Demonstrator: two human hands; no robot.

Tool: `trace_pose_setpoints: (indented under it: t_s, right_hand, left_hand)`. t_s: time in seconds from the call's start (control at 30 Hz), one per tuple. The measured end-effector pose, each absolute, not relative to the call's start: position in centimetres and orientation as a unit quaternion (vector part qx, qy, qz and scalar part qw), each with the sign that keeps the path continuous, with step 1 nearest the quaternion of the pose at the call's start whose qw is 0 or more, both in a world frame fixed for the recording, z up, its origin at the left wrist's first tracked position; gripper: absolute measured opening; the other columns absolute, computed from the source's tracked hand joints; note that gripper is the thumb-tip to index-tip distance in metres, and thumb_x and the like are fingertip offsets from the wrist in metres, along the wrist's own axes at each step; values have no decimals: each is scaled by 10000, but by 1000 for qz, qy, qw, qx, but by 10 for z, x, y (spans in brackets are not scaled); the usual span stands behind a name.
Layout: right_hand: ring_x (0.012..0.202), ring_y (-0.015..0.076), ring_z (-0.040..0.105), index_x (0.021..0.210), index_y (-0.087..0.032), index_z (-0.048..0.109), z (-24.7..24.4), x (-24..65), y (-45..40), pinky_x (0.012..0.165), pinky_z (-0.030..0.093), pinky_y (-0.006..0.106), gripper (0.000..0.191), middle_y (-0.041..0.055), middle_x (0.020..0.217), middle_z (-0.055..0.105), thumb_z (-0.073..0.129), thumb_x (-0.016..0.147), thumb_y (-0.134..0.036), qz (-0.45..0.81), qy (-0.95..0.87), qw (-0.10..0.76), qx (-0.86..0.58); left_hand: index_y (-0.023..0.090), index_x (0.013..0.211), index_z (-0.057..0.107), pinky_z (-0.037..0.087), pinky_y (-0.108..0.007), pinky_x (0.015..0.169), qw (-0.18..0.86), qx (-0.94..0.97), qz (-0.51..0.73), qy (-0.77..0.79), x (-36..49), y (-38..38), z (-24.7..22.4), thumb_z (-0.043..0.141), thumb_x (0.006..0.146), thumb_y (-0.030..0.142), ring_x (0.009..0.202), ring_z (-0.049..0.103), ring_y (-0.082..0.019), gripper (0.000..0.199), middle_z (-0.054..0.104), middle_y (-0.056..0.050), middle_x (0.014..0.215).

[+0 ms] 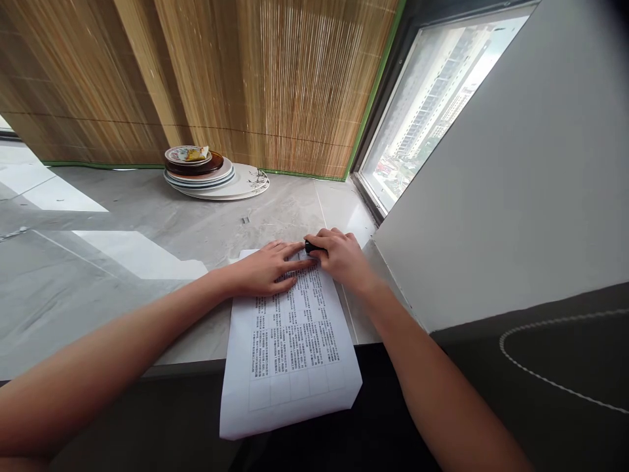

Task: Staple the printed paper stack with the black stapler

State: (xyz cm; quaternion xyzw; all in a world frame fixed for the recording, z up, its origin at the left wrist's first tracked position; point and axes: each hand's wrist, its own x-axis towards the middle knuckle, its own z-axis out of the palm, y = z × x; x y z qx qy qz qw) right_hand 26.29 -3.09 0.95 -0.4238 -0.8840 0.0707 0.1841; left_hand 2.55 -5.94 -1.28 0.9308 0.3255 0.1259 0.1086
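Printed paper (295, 341) lies on the stone-look ledge, its near end jutting out past the ledge edge. Flat on its upper part rests my left hand (268, 269), fingers stretched toward the right hand. Closed around a small black object with a rounded end, my right hand (341, 259) is at the paper's far right corner. Most of that black object (310, 247) is hidden in the fingers, so its kind does not show. The left fingertips are close to it; whether they touch it I cannot tell.
Stacked plates (216, 183) stand at the back of the ledge by a bamboo blind (295, 85). A tiny metallic piece (246, 220) lies beyond the paper. To the right are a window (422, 111) and a white wall (511, 183). A pale cord (540, 321) hangs lower right.
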Motion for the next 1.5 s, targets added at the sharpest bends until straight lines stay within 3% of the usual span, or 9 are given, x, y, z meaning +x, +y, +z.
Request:
trace_pose_setpoints:
  t_s: [0.2, 0.37, 0.53, 0.67, 0.8, 0.97, 1.13, 1.27, 1.5]
  right_hand:
    - [1075, 292, 564, 999, -261, 693, 3, 251, -36, 866, 367, 438, 196, 72, 1086, 693, 554, 979, -125, 5, -884, 174, -434]
    - [1128, 278, 607, 1298, -304, 622, 3, 279, -29, 917, 443, 415, 351, 61, 1233, 698, 621, 967, -187, 87, -875, 241, -410]
    - [911, 240, 652, 1057, -269, 697, 4, 315, -11, 764, 480, 343, 220, 35, 1041, 734, 691, 866, -160, 125, -817, 254, -503]
    - [1000, 304, 647, 1044, -236, 717, 8, 316, -10, 818, 507, 397, 227, 97, 1043, 729, 659, 847, -138, 40, -745, 356, -562]
    - [996, 280, 683, 1130, -238, 717, 14, 294, -25, 861, 538, 401, 268, 65, 1074, 751, 700, 863, -233, 163, -746, 428, -483]
    - [981, 229, 697, 1097, -256, 747, 9, 257, -46, 899, 542, 374, 282, 26, 1067, 764, 744, 818, -207, 288, -805, 366, -366]
    - [1037, 220, 676, 1158, -276, 749, 7, 254, -45, 960, 530, 384, 339, 25, 1088, 761, 780, 829, -201, 290, -850, 297, -324]
    - [1141, 216, 670, 1319, -320, 701, 9, 275, -33, 985, 546, 384, 320, 31, 1265, 734, 591, 1018, -309, 379, -822, 262, -334]
    - [1219, 246, 655, 1253, -291, 758, 2, 293, -12, 1117, 473, 435, 291, 33, 1309, 736, 575, 1033, -344, 508, -777, 200, -312]
  left_hand:
    - [395, 1530, 538, 270, -643, 1252, 120, 926, 137, 332, 23, -58, -17, 610, 994, 349, 1523, 384, -394, 543, 305, -49, 1732]
    - [403, 1559, 500, 282, -653, 1246, 104, 931, 113, 332, 20, -60, -12, 578, 1026, 340, 1543, 363, -390, 543, 297, -63, 1735]
    - [429, 1517, 545, 259, -661, 1248, 83, 925, 122, 350, 19, -60, -9, 564, 1049, 389, 1549, 347, -369, 470, 340, -46, 1716]
    - [408, 1422, 640, 331, -646, 1192, 68, 916, 143, 368, 22, -55, -11, 567, 1044, 423, 1436, 467, -355, 385, 480, -74, 1598]
    - [288, 1302, 693, 475, -520, 1081, 128, 887, 210, 391, 19, -44, -16, 499, 1050, 307, 1220, 609, -284, 319, 640, -103, 1328]
    - [197, 1063, 655, 559, -387, 904, 236, 795, 322, 457, 10, -29, -17, 441, 964, 166, 946, 689, -212, 238, 734, -60, 1028]
    - [199, 1045, 661, 566, -385, 948, 273, 782, 336, 449, 7, -26, -13, 459, 922, 175, 998, 710, -194, 238, 757, -61, 1070]
    - [191, 1033, 672, 566, -435, 990, 309, 764, 352, 444, 6, -24, -15, 483, 932, 227, 1044, 718, -217, 217, 761, -82, 1095]
    - [179, 1005, 717, 486, -480, 1109, 458, 658, 418, 427, 2, -19, -18, 643, 858, 256, 1134, 706, -262, 182, 769, -100, 1141]
